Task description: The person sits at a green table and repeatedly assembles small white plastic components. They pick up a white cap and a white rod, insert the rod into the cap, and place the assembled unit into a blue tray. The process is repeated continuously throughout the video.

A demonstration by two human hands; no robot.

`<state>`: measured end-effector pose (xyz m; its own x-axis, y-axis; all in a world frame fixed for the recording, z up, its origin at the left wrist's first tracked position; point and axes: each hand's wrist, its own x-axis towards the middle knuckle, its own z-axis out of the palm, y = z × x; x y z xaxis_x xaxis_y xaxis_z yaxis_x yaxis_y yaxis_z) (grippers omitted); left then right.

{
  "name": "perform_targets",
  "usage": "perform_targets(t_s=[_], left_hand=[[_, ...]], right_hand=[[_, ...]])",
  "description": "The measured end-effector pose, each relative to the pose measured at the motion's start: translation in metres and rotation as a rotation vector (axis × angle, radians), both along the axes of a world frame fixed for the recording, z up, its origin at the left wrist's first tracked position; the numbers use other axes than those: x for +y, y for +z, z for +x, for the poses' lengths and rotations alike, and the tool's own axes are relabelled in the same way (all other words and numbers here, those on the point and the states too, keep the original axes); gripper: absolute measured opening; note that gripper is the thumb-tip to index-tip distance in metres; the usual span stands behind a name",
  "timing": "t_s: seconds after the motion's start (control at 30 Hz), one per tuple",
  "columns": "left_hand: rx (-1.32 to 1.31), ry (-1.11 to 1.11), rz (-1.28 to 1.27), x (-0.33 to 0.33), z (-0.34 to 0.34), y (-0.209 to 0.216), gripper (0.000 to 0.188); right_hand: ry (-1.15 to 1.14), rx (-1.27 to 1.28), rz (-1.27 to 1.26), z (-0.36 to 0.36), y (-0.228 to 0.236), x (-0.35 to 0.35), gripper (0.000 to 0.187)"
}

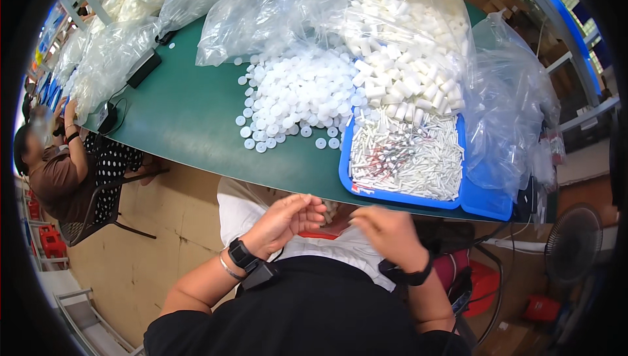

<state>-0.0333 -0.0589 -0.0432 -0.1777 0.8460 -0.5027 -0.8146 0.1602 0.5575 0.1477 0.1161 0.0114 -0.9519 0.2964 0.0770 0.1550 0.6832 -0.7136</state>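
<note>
Over my lap, in front of the table edge, my left hand (282, 224) is turned partly palm up with its fingers curled in. Whatever it may hold is too small to make out. My right hand (396, 237) faces it a short way to the right, a little blurred, thumb and fingers drawn together; anything between them does not show. Between and below the hands, small pale pieces (331, 210) show in the gap above a red rim (319, 234) on my lap. Just beyond stands a blue tray (405, 200) of thin white sticks (432, 160), some with dark and red parts.
On the green table (190, 107) lie a heap of translucent white discs (294, 94) and a bag of white cylinders (405, 68). Clear plastic bags (510, 107) surround them. A black adapter (144, 68) lies left. Another person (62, 179) sits far left; a fan (574, 241) stands right.
</note>
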Motion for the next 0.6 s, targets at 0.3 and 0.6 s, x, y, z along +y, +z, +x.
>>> perform_targets(t_s=[0.3,0.6], left_hand=[[1.755,0.201,0.018,0.078,-0.033,0.015,0.029],[1.692,0.176,-0.022,0.088,-0.042,0.001,0.022]], right_hand=[[-0.506,0.050,0.505,-0.030,0.007,0.123,0.017],[-0.511,0.138,0.286,-0.050,0.001,0.144,0.014]])
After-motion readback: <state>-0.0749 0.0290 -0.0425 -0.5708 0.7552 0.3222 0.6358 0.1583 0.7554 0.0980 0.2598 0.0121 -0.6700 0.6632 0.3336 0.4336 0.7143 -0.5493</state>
